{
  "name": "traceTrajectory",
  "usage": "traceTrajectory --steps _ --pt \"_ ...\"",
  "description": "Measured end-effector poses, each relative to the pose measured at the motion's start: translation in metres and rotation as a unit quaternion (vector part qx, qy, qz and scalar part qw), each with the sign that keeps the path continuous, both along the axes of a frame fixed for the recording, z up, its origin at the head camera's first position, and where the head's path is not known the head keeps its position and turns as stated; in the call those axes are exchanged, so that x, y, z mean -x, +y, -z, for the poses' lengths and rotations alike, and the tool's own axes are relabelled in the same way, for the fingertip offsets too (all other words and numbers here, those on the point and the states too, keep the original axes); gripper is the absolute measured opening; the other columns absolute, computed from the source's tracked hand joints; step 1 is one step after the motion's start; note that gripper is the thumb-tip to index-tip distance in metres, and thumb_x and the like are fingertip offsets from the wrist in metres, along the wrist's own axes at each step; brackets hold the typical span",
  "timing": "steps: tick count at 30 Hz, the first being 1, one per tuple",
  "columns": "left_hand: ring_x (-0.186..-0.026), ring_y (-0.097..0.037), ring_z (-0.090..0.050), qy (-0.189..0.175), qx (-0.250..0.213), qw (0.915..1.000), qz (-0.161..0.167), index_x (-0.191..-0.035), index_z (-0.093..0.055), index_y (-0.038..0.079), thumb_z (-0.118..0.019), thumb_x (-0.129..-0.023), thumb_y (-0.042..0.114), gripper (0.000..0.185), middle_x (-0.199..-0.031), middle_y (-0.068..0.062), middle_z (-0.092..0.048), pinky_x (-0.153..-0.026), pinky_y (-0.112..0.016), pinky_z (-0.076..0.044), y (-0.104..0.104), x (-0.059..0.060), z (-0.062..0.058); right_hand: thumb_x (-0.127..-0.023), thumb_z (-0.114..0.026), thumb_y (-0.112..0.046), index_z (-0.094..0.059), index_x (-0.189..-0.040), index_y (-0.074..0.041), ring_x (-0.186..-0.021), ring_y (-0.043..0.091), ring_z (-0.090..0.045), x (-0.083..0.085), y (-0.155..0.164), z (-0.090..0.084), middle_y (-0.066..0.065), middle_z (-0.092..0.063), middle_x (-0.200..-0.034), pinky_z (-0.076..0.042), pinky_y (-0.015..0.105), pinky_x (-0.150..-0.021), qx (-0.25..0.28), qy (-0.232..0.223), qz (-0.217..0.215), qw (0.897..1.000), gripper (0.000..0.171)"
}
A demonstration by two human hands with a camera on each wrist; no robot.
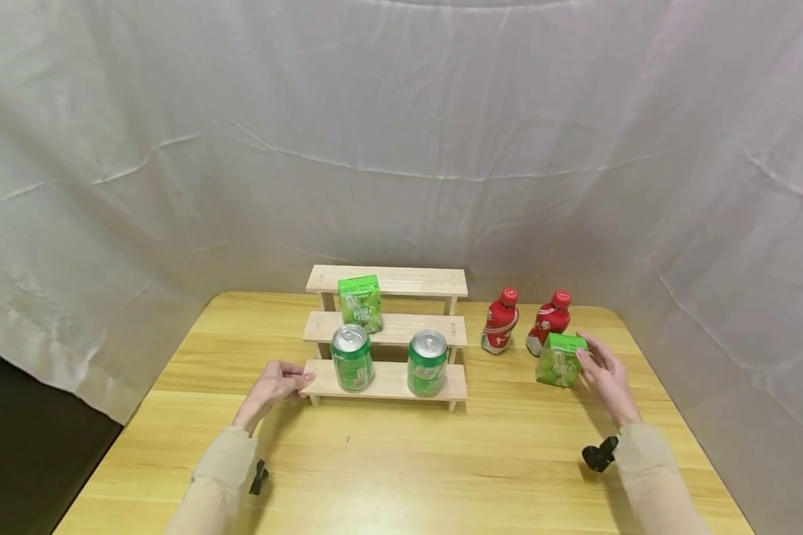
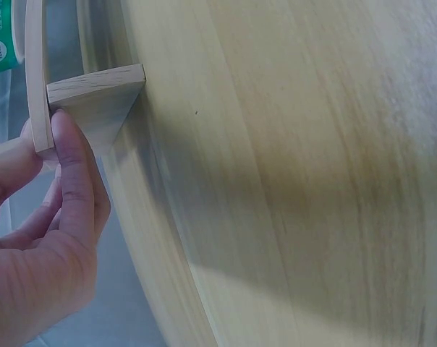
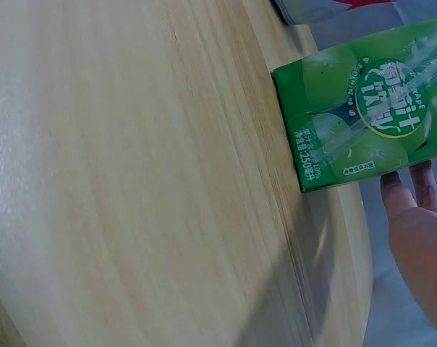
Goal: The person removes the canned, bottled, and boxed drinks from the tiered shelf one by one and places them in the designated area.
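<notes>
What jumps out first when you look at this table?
A three-step wooden rack stands mid-table, with two green cans on its lowest step and a green carton on the middle one. The left hand holds the rack's left end. The right hand touches another green juice carton in front of two red bottles.

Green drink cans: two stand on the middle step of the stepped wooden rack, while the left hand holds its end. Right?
Not quite. The head view shows the two green drink cans on the bottom step of the stepped wooden rack; the left hand does hold its end.
</notes>
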State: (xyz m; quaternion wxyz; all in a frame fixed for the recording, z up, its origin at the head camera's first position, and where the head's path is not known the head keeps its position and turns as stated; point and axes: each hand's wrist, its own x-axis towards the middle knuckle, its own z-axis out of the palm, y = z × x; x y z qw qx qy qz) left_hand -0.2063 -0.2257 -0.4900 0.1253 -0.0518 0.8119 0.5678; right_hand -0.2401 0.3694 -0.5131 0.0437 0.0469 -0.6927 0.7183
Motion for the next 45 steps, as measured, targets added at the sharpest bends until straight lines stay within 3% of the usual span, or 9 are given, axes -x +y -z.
traceTrajectory --steps 12,16,18,21,25,28,32,35,45 --pt "-0.076 -0.011 -0.065 -0.003 0.008 1.0 -0.002 -0.125 -0.05 -0.023 -0.063 -0.098 0.009 0.044 -0.099 -0.023 -0.071 -0.081 -0.036 -0.064 -0.001 0.0 0.001 -0.105 -0.054 -0.026 -0.031 -0.158 -0.014 -0.106 -0.005 -0.054 -0.001 -0.004 -0.008 -0.018 -0.053 -0.125 -0.052 0.009 -0.085 -0.042 -0.036 0.008 0.998 0.059" --pt "-0.076 -0.011 -0.065 -0.001 0.008 1.0 0.0 -0.125 -0.05 -0.024 -0.063 -0.098 0.009 0.045 -0.1 -0.025 -0.07 -0.078 -0.033 -0.064 0.0 0.001 0.001 -0.105 -0.051 -0.036 -0.024 -0.161 -0.019 -0.143 0.014 -0.036 -0.001 -0.007 -0.017 0.008 -0.03 -0.163 -0.043 0.016 -0.112 -0.079 -0.081 0.015 0.993 0.064" --pt "-0.076 -0.011 -0.065 0.001 0.009 1.0 0.001 -0.124 -0.05 -0.024 -0.063 -0.098 0.009 0.045 -0.098 -0.024 -0.07 -0.076 -0.031 -0.064 0.0 0.001 0.001 -0.105 -0.05 -0.037 -0.021 -0.161 -0.019 -0.151 0.016 -0.023 -0.001 -0.009 -0.021 0.006 -0.017 -0.169 -0.032 0.023 -0.123 -0.09 -0.093 0.019 0.991 0.066" --pt "-0.075 -0.01 -0.064 0.003 0.011 0.9999 0.001 -0.123 -0.052 -0.023 -0.063 -0.098 0.01 0.043 -0.095 -0.019 -0.071 -0.075 -0.03 -0.063 -0.001 0.001 0.001 -0.106 -0.051 -0.027 -0.025 -0.159 -0.011 -0.144 0.011 -0.033 0.001 -0.013 -0.026 -0.003 -0.041 -0.155 -0.032 0.019 -0.122 -0.079 -0.066 0.034 0.994 0.061" --pt "-0.072 -0.01 -0.063 0.001 0.016 0.9999 -0.003 -0.12 -0.054 -0.022 -0.065 -0.097 0.01 0.04 -0.09 -0.013 -0.071 -0.073 -0.029 -0.063 0.0 0.001 0.001 -0.105 -0.051 -0.015 -0.041 -0.148 -0.012 -0.118 -0.005 -0.046 0.004 -0.022 -0.032 -0.029 -0.054 -0.118 -0.038 0.002 -0.095 -0.08 -0.013 0.072 0.994 0.043" --pt "-0.07 -0.01 -0.062 0.0 0.023 0.9997 -0.006 -0.119 -0.055 -0.022 -0.066 -0.096 0.01 0.041 -0.088 -0.012 -0.071 -0.072 -0.029 -0.063 0.0 0.002 0.001 -0.105 -0.052 -0.019 -0.043 -0.147 -0.01 -0.121 -0.002 -0.047 0.005 -0.03 -0.042 -0.017 -0.057 -0.126 -0.038 0.005 -0.1 -0.121 -0.007 0.105 0.987 0.044" --pt "-0.07 -0.01 -0.062 0.0 0.023 0.9997 -0.008 -0.12 -0.055 -0.022 -0.066 -0.096 0.009 0.041 -0.089 -0.013 -0.071 -0.071 -0.028 -0.063 0.0 0.002 0.001 -0.104 -0.054 -0.026 -0.038 -0.152 -0.002 -0.132 0.009 -0.045 0.005 -0.043 -0.059 0.003 -0.051 -0.142 -0.034 0.026 -0.122 -0.175 -0.012 0.139 0.975 0.056" --pt "-0.071 -0.01 -0.063 -0.001 0.019 0.9998 -0.008 -0.12 -0.055 -0.023 -0.066 -0.096 0.009 0.041 -0.089 -0.014 -0.071 -0.071 -0.028 -0.063 0.0 0.002 0.001 -0.103 -0.057 -0.025 -0.042 -0.15 -0.003 -0.134 0.013 -0.044 0.003 -0.055 -0.071 0.0 -0.053 -0.137 -0.033 0.039 -0.124 -0.181 -0.007 0.159 0.97 0.054" --pt "-0.072 -0.009 -0.063 0.003 0.018 0.9998 -0.005 -0.119 -0.055 -0.022 -0.065 -0.096 0.009 0.04 -0.09 -0.014 -0.071 -0.073 -0.029 -0.064 0.0 0.001 0.001 -0.1 -0.061 -0.013 -0.051 -0.14 0.001 -0.114 -0.002 -0.051 -0.001 -0.097 -0.1 -0.027 -0.058 -0.115 -0.038 0.013 -0.099 -0.152 0.085 0.127 0.976 0.043"
